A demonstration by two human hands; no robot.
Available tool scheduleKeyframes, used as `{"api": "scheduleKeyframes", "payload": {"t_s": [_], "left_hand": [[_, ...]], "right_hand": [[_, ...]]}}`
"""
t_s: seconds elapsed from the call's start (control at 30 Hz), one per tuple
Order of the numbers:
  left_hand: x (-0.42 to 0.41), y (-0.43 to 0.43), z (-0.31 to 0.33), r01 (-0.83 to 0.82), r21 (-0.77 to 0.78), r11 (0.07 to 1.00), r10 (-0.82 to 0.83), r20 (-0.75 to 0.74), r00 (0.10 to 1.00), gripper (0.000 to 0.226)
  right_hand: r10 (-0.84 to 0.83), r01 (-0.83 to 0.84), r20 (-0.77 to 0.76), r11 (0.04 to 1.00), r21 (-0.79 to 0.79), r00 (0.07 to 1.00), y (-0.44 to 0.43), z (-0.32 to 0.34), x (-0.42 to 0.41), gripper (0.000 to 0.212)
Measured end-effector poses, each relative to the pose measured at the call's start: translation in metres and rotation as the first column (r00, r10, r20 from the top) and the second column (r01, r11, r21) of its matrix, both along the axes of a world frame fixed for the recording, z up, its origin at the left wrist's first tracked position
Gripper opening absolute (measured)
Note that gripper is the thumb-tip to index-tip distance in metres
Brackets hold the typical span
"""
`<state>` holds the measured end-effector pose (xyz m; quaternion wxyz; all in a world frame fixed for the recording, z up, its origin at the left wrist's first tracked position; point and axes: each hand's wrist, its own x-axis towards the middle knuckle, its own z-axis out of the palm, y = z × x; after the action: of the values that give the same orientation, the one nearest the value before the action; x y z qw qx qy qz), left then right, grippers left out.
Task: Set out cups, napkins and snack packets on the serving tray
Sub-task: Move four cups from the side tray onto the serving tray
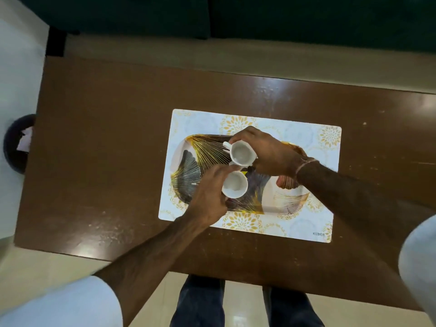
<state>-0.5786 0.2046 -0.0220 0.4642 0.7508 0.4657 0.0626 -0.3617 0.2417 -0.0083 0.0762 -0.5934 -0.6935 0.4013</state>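
Observation:
A patterned serving tray (188, 159) with gold leaf lines lies on a white and yellow placemat (313, 215). Over the tray's middle are two empty white cups. The farther cup (241, 154) is gripped at its right side by my right hand (269, 154), its handle pointing left. The nearer cup (234, 184) is held from the left by my left hand (208, 194). The two cups almost touch. I cannot tell whether either cup rests on the tray. No napkins or snack packets are in view.
The placemat sits on a brown wooden table (106, 149). A dark round bin (17, 142) with paper in it stands on the floor at the left. A dark green sofa (236, 17) runs behind the table. My legs (198, 303) are at the near edge.

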Motion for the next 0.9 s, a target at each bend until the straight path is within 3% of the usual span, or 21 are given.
{"api": "scheduleKeyframes", "payload": {"t_s": [0.33, 0.63, 0.73, 0.9], "left_hand": [[-0.003, -0.018, -0.009, -0.234, 0.064, 0.970, 0.231, 0.050, 0.972, 0.074], [-0.010, -0.024, -0.014, -0.315, 0.063, 0.947, 0.315, 0.014, 0.949, 0.083], [-0.010, -0.024, -0.009, -0.303, 0.068, 0.951, 0.302, 0.024, 0.953, 0.091], [-0.002, -0.015, 0.008, -0.288, 0.320, 0.903, 0.274, 0.088, 0.958, 0.086]], "right_hand": [[0.009, -0.009, 0.006, 1.000, -0.011, 1.000, 0.000, -0.007, -0.015, 0.078], [0.038, -0.037, -0.030, 0.999, 0.039, 0.999, 0.004, -0.011, -0.032, 0.070], [0.037, -0.036, -0.027, 0.999, 0.025, 0.999, 0.000, -0.013, -0.032, 0.077], [-0.068, 0.069, -0.058, 0.997, 0.027, 0.996, -0.011, -0.009, -0.017, 0.089]]}}
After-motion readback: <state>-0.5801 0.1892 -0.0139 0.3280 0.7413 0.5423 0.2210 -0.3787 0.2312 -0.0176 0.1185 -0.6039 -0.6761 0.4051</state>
